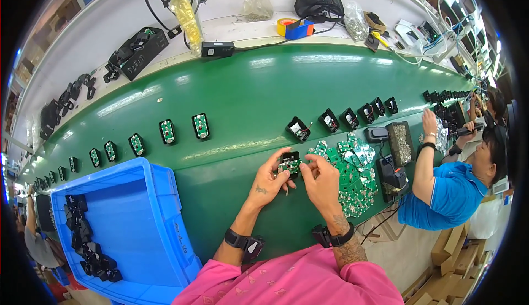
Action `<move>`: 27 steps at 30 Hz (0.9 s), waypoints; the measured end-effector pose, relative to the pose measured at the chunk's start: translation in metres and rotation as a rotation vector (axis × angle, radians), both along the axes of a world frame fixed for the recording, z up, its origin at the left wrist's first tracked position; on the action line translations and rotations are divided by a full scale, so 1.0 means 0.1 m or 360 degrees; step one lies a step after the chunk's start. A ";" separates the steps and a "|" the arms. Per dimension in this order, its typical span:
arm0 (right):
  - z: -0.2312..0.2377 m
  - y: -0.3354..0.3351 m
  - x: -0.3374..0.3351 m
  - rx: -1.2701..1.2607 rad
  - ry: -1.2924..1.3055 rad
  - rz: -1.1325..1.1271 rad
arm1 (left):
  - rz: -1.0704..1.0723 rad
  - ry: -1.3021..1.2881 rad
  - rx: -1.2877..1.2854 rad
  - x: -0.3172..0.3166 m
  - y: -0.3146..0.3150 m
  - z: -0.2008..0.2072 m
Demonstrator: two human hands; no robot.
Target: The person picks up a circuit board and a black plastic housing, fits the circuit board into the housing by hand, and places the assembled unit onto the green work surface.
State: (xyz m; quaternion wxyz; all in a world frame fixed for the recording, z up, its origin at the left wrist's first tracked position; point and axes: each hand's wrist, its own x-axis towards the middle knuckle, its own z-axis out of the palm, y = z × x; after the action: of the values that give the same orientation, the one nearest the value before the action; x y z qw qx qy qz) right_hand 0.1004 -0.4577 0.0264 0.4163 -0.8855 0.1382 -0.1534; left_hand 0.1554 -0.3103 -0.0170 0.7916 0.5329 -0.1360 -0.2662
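My left hand [267,186] is closed round a small black plastic housing [286,156], held just above the green work surface. A green circuit board [293,166] lies over the housing's open side, tilted. My right hand [322,182] pinches the board's right edge between thumb and fingers. To the right of my right hand spreads a heap of loose green circuit boards [357,181]. Beyond my hands stands an open black housing with wires [298,129], first in a row of several similar housings [349,118]. Farther left are housings with boards in them [201,126].
At my left a blue plastic bin [144,194] holds several black parts [88,239]. A tray of small metal parts [401,142] and a black device [392,177] stand right of the boards. A person in blue [454,189] works at the right. Along the back shelf sits a tape dispenser [296,29].
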 end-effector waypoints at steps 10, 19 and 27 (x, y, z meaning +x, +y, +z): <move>0.08 0.05 0.03 0.0617 0.0041 0.0344 | -0.0037 -0.0053 0.0043 -0.01 -0.04 -0.01; 0.01 0.03 -0.01 0.0644 -0.0037 0.0340 | -0.0018 -0.0088 0.0050 -0.03 -0.06 0.03; 0.12 -0.01 -0.04 -0.0044 -0.0155 0.0296 | 0.0181 -0.0115 -0.0094 -0.04 -0.06 0.00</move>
State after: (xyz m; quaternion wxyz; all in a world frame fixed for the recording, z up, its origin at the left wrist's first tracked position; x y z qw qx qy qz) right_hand 0.0962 -0.4591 0.0386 0.4227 -0.8916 0.0328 -0.1588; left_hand 0.1518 -0.3158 -0.0171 0.8154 0.5253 -0.1419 -0.1973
